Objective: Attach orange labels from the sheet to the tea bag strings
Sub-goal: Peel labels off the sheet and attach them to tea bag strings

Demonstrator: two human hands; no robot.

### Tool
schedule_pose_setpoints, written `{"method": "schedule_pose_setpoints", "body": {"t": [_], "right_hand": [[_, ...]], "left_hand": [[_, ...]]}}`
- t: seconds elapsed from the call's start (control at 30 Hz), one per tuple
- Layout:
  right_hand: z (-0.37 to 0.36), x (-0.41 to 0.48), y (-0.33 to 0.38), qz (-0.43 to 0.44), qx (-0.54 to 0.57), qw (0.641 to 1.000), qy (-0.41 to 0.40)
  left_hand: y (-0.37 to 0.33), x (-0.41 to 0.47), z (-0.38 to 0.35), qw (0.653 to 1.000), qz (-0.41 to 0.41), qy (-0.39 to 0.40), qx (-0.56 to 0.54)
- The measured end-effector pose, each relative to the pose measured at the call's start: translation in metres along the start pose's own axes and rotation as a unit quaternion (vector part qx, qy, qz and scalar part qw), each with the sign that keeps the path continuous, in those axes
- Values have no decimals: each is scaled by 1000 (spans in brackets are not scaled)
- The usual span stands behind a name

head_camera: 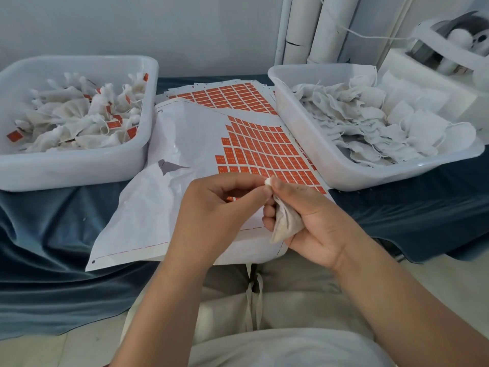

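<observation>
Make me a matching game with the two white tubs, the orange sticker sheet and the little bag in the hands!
Things:
1 left tub
2 right tub
3 label sheet
4 tea bag

Places or states:
A lies between the tubs
B held in the right hand
C holds labelled bags
D holds plain bags

Pairs: 1-C, 2-D, 3-A, 4-B

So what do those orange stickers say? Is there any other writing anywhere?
Labels on the sheet: tiny pale marks, too small to read.
Labels on the bags in the left tub: too blurred to read.
No other writing shows.
</observation>
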State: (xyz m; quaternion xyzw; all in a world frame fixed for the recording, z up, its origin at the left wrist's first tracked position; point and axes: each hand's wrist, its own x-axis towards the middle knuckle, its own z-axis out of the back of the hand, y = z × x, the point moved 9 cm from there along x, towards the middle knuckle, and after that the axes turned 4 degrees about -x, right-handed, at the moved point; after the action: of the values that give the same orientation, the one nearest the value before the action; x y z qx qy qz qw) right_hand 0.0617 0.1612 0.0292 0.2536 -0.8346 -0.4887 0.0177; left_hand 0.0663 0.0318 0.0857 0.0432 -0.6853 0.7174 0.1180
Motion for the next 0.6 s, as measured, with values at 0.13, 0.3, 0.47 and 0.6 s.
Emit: {"method": "schedule_pose_setpoints", "body": {"t": [0.13, 0.3, 0.47, 0.6], "right_hand": [[2, 1, -3, -6, 19, 1000, 3], [-1, 1, -3, 2, 4, 1000, 8], [-5, 2, 4, 39, -14, 999, 15], [-4, -3, 17, 139, -152, 978, -41]], "left_hand": [[3, 1, 1, 1000, 12, 0, -9], [4, 2, -1, 1000, 21, 5, -11], [3, 0, -5, 998, 34, 30, -52], [7, 1, -3, 996, 53, 38, -66]]}}
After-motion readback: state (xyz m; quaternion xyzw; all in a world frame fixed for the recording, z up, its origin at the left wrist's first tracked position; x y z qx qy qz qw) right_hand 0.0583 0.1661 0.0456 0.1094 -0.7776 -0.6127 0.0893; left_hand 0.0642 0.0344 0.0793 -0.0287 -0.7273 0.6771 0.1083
